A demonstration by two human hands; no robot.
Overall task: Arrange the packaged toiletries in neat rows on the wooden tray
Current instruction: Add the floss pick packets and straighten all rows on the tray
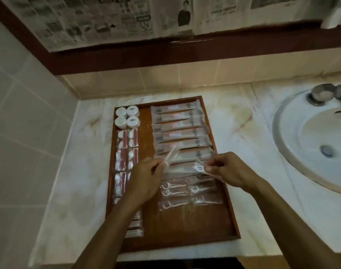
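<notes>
Holding one floss-pick packet each, left hand [146, 177] and right hand [227, 169] pinch above the tray [185, 226]; next, lay both squarely beside the floss rows [189, 193].

Dim, warm indoor light, the picture soft and grainy throughout. The pale marble countertop [233, 117] and white ceramic basin [301, 136] catch most of the brightness; the lower corners fall nearly black. A faint glare streak lies on the glossy dark-brown frame strip [185, 42]. Wide-angle distortion bends the straight edges, and the newspaper sheets [107, 18] above are smeared.
</notes>
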